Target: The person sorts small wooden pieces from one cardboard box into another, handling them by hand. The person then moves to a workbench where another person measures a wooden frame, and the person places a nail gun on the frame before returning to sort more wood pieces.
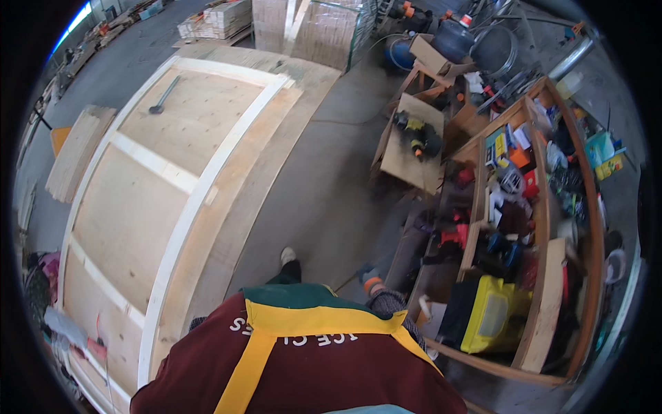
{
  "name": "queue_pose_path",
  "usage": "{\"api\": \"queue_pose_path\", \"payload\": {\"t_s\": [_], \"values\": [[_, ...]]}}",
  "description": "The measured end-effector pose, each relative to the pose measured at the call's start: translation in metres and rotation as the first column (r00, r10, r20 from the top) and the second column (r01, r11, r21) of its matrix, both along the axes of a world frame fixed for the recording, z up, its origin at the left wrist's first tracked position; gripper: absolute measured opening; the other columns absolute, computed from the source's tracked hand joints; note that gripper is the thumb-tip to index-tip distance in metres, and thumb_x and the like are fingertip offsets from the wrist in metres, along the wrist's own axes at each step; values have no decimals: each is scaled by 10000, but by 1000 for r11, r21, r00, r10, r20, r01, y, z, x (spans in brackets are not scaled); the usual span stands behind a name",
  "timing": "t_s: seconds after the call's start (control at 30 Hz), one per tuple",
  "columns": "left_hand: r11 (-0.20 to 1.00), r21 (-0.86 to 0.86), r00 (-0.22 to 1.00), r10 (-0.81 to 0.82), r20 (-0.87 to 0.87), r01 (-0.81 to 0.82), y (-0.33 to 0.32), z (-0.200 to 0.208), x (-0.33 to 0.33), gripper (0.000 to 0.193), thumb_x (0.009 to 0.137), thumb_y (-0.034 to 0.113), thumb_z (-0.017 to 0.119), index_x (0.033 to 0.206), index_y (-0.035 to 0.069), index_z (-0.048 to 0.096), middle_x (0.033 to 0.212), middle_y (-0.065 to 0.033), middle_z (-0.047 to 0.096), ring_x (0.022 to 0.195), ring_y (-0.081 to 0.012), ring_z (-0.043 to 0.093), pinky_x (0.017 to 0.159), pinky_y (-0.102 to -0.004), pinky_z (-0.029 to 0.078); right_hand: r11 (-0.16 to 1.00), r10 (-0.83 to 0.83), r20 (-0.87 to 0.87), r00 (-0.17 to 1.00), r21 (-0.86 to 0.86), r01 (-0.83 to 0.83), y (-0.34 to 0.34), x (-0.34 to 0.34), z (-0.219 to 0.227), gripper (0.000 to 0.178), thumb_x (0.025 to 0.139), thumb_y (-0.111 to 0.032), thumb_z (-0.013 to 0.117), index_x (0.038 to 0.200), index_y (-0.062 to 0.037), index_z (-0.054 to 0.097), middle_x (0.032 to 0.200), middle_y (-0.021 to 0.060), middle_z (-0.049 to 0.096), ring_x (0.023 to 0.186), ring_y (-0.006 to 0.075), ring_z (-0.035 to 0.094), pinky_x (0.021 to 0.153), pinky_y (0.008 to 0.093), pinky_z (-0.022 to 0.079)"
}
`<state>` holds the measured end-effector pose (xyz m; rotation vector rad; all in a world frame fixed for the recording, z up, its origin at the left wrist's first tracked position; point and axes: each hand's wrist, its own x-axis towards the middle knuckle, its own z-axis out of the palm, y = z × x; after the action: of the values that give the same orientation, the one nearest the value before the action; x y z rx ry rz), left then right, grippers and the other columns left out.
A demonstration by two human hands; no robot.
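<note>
My right hand (367, 274) hangs low beside my body, in a grey-blue work glove with an orange cuff and a checkered sleeve. Its fingers are small and smeared, so what they hold, if anything, is unclear. Of my left arm only a bit of checkered sleeve (198, 322) shows past the apron (345, 359); the hand is hidden. To my left lies a large plywood panel with a pale timber frame (183, 228) and crosspieces. A hammer (164, 96) rests on its far section. The open wooden tool crate (471, 245) is nearest my right hand.
A yellow-green power tool (417, 136) sits on a small plywood-topped stand (414, 169). The crate holds a yellow toolbox (495, 316), red tools and mixed supplies. Stacked boards (81, 152) lie beyond the panel; timber bundles (215, 21) and a water jug (454, 40) stand farther off.
</note>
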<state>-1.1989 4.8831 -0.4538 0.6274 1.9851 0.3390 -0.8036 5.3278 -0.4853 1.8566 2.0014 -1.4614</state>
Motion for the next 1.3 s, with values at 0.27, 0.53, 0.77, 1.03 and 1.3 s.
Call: {"api": "queue_pose_path", "payload": {"t_s": [0.27,0.53,0.77,1.03,1.3], "values": [[907,413,994,107,-29,-85,164,-19,-75,481,880,436,613,1196,74,616,1118,-130,674,1067,-285,620,909,-391,479,972,226,198,954,24,-236,134,-40,13,538,846,-430,644,1258,-92,570,1252,116,602,1146,315,554,948,402,436],[620,349,682,727,81,-703,199,34,-74,375,922,360,602,1142,59,648,923,-83,677,811,-199,624,749,-348,509,648,-7,91,996,759,-65,454,-116,87,332,943,-319,530,1170,-90,607,1127,113,650,973,261,607,792,398,493],[683,-399,769,631,-100,-612,245,144,121,389,830,384,598,1117,140,695,1115,-124,684,1066,-275,630,921,-398,476,749,379,119,918,543,-380,662,-320,37,331,908,-294,564,1160,-86,613,1124,111,654,978,260,612,803,395,496],[486,-293,543,825,-156,-823,328,194,175,445,884,412,585,1212,115,635,1210,-111,648,1146,-273,588,994,-394,437,707,548,120,828,461,-535,686,-431,-13,336,869,-266,603,1148,-80,620,1121,109,658,983,259,619,814,391,499],[358,-151,380,911,-160,-921,297,160,225,460,874,436,572,1208,125,637,1215,-108,641,1170,-286,569,1000,-401,427,610,772,-154,617,451,-651,529,-430,60,348,830,-239,642,1137,-75,627,1117,106,663,989,257,625,826,388,502]]}}
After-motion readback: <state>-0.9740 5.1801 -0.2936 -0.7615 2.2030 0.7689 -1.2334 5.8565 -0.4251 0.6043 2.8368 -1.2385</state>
